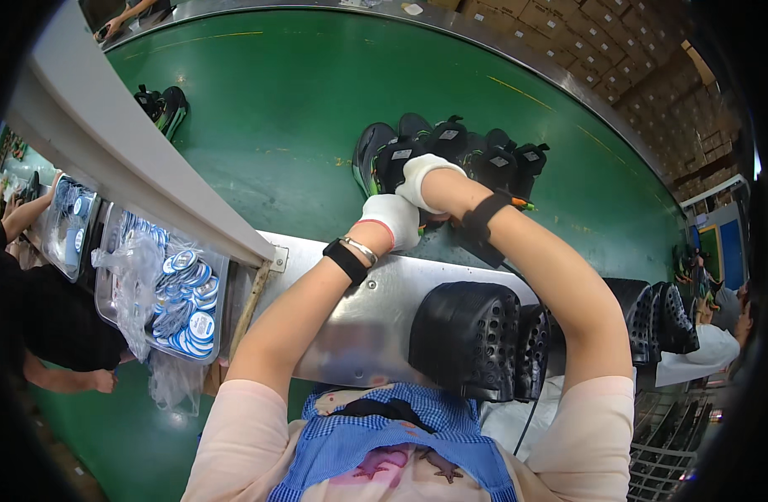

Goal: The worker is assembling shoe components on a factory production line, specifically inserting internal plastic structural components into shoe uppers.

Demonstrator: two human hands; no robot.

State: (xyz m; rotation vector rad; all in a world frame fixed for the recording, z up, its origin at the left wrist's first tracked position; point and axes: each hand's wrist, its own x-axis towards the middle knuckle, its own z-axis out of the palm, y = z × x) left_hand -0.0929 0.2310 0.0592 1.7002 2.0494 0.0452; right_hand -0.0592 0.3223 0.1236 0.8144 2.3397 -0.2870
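Note:
White gloves cover both of my hands, which meet over the near side of a green conveyor belt (pixel 275 109). My left hand (pixel 391 219) is rounded and closed, and the glove hides its fingertips. Against it, from the right, my right hand (pixel 427 178) bends in with curled fingers; what lies between the hands is hidden. Just beyond the gloves stands a black shoe with green trim (pixel 373 155). Several more black shoes (pixel 493 163) cluster to the right of it, with paper labels on their tongues. A black band circles each of my forearms.
Black perforated shoe-shaped blocks (pixel 468 335) stand on the metal ledge (pixel 350 326) before me. Left, beside a pale post (pixel 141 125), a clear tray (pixel 221 335) holds round blue-and-white labels (pixel 187 293). Another shoe pair (pixel 171 109) sits farther left. People work on both sides; cartons (pixel 560 33) are stacked behind.

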